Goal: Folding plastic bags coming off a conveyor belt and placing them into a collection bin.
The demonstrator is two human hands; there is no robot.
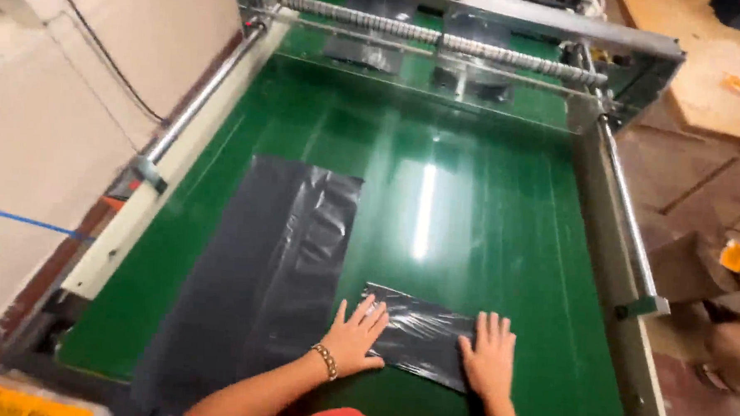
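My left hand lies flat, fingers spread, on the left end of a small folded black plastic bag on a green conveyor belt. At the bag's right end my right hand presses down in the same flat way. A beaded bracelet is on my left wrist. To the left of the hands a long black plastic bag lies flat on the belt.
A metal roller bar with more black film under it crosses the far end of the machine. Steel rails run along both belt sides. Cardboard and another person's arm are at the right. An orange object sits bottom left.
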